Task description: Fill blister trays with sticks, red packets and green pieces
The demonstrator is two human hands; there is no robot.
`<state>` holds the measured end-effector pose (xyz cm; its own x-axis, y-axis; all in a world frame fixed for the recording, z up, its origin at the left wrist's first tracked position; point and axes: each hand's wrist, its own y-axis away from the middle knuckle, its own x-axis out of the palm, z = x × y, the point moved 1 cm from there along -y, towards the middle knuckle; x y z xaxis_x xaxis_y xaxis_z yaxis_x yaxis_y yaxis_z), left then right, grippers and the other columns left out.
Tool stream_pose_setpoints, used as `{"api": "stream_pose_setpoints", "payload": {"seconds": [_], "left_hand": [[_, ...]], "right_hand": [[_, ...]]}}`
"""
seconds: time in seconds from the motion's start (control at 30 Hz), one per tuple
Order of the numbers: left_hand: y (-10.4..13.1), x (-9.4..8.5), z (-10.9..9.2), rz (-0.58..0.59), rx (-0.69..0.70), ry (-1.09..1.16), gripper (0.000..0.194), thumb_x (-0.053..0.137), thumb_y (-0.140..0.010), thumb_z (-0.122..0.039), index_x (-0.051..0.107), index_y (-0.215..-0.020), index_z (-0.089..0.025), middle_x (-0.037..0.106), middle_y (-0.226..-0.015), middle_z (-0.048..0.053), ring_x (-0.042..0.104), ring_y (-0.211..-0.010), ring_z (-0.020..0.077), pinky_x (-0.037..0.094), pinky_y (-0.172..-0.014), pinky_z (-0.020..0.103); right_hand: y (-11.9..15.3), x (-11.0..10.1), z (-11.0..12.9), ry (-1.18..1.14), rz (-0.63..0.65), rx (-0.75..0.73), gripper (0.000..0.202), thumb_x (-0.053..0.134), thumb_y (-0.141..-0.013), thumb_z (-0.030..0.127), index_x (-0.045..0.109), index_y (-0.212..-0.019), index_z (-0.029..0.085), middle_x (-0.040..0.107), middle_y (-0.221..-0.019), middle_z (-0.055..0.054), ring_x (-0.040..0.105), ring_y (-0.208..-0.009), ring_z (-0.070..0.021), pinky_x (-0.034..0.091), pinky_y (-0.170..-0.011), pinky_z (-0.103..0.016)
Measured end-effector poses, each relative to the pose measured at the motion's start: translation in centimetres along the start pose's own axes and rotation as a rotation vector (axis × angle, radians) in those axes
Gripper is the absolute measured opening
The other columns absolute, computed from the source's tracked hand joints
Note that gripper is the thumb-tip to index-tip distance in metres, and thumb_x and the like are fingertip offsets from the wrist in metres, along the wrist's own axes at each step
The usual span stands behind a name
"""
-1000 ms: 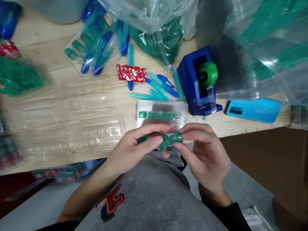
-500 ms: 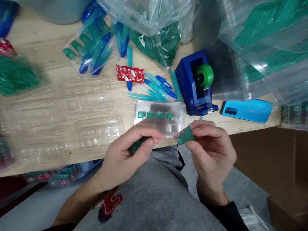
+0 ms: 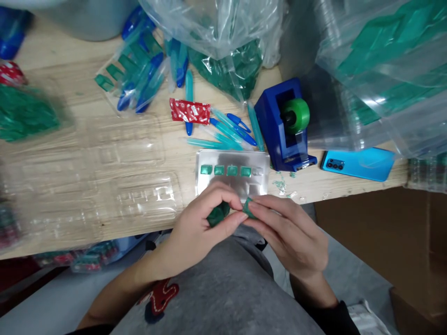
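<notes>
My left hand [image 3: 195,232] is curled around several dark green translucent plastic pieces [image 3: 218,214], and its thumb and forefinger meet at the tips. Against those tips, my right hand [image 3: 296,235] pinches a small green plastic piece [image 3: 248,208], its fingers stretched over it. Just beyond both hands lies a silver metal plate [image 3: 223,183]. A row of green square pieces [image 3: 232,170] sits in its upper half, with a clear shape at the row's right end. My hands cover part of the plate's near edge.
A blue tape dispenser [image 3: 267,116] and a blue phone [image 3: 363,165] stand to the right. Behind the plate are turquoise pens [image 3: 228,132] and a red packet [image 3: 190,111]. Clear plastic trays [image 3: 139,190] lie left; bags of green pieces [image 3: 230,65] are at the back. Green scraps [image 3: 279,184] litter the table edge.
My right hand has moved left and turned over, bringing its green piece to my left fingertips. My left hand has shifted right, still holding green pieces.
</notes>
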<state>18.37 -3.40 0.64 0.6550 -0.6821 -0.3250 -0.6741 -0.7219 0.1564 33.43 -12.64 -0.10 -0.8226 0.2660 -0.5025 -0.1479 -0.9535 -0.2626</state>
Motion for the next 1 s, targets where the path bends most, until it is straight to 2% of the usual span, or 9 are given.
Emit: {"api": "stream_pose_setpoints", "payload": {"seconds": [0.13,0.23,0.3,0.4,0.5,0.63,0.8,0.9,1.0], "left_hand": [[0.6,0.6,0.7,-0.025,0.040,-0.047,0.012,0.059,-0.088,-0.010,0.057,-0.091,-0.022,0.063,-0.088,-0.002,0.062,-0.082,0.0095,0.051,-0.073,0.020],[0.6,0.8,1.1,0.012,-0.094,0.040,0.013,0.060,-0.088,-0.013,0.059,-0.097,-0.022,0.068,-0.088,-0.003,0.065,-0.079,0.0098,0.052,-0.070,0.020],[0.4,0.8,1.2,0.009,-0.171,0.101,0.012,0.060,-0.087,-0.013,0.061,-0.095,-0.022,0.069,-0.086,-0.003,0.066,-0.078,0.0099,0.053,-0.071,0.020],[0.2,0.8,1.3,0.009,-0.206,0.148,0.010,0.062,-0.085,-0.013,0.062,-0.090,-0.022,0.069,-0.085,-0.004,0.066,-0.078,0.0089,0.053,-0.073,0.019],[0.1,0.8,1.3,0.037,-0.210,0.163,0.009,0.062,-0.085,-0.013,0.061,-0.090,-0.021,0.067,-0.083,-0.005,0.065,-0.075,0.0077,0.053,-0.071,0.017],[0.3,0.7,1.0,0.016,-0.067,0.097,0.010,0.058,-0.088,-0.010,0.057,-0.084,-0.020,0.062,-0.083,-0.003,0.062,-0.077,0.0071,0.052,-0.071,0.016],[0.7,0.7,0.8,0.014,0.215,-0.067,0.011,0.055,-0.089,-0.007,0.057,-0.093,-0.017,0.066,-0.097,0.003,0.065,-0.091,0.0081,0.053,-0.083,0.018],[0.8,0.7,1.1,0.005,0.261,0.008,0.017,0.056,-0.090,-0.007,0.057,-0.103,-0.018,0.070,-0.101,0.004,0.067,-0.097,0.0103,0.054,-0.088,0.022],[0.7,0.7,1.2,0.000,0.269,0.073,0.020,0.056,-0.089,-0.004,0.056,-0.101,-0.019,0.072,-0.096,0.003,0.069,-0.089,0.0104,0.056,-0.080,0.023]], "right_hand": [[0.7,0.4,-0.5,0.076,0.032,-0.001,0.052,0.066,-0.085,0.006,0.057,-0.133,0.021,0.070,-0.110,-0.007,0.069,-0.097,-0.0179,0.064,-0.080,-0.031],[0.9,0.5,-0.7,0.081,0.027,0.004,0.056,0.066,-0.085,0.006,0.053,-0.137,0.022,0.069,-0.113,-0.007,0.068,-0.099,-0.0169,0.064,-0.082,-0.030],[0.8,0.5,-0.8,0.055,0.017,0.039,0.053,0.065,-0.086,0.008,0.055,-0.135,0.024,0.068,-0.112,-0.006,0.068,-0.099,-0.0162,0.063,-0.083,-0.029],[0.7,0.6,-0.8,0.050,-0.010,0.082,0.050,0.065,-0.086,0.009,0.058,-0.133,0.025,0.067,-0.112,-0.004,0.067,-0.101,-0.0160,0.063,-0.084,-0.028],[0.8,0.7,-0.8,0.075,-0.009,0.063,0.053,0.066,-0.085,0.007,0.056,-0.135,0.023,0.066,-0.113,-0.006,0.066,-0.104,-0.0151,0.061,-0.087,-0.025],[0.9,0.8,-0.7,0.008,0.060,0.046,0.050,0.063,-0.087,0.006,0.056,-0.135,0.020,0.066,-0.112,-0.007,0.066,-0.102,-0.0141,0.060,-0.087,-0.024],[0.9,0.7,-1.1,-0.076,0.054,0.147,0.041,0.063,-0.089,0.015,0.062,-0.129,0.026,0.070,-0.106,-0.004,0.069,-0.095,-0.0146,0.062,-0.080,-0.026],[1.2,0.7,-1.4,-0.193,0.011,0.246,0.045,0.070,-0.084,0.020,0.062,-0.127,0.031,0.071,-0.107,-0.002,0.070,-0.091,-0.0130,0.062,-0.077,-0.024],[1.5,1.1,-1.5,-0.388,-0.039,0.359,0.047,0.074,-0.080,0.019,0.063,-0.123,0.032,0.073,-0.100,0.002,0.071,-0.082,-0.0101,0.062,-0.071,-0.019]]}}
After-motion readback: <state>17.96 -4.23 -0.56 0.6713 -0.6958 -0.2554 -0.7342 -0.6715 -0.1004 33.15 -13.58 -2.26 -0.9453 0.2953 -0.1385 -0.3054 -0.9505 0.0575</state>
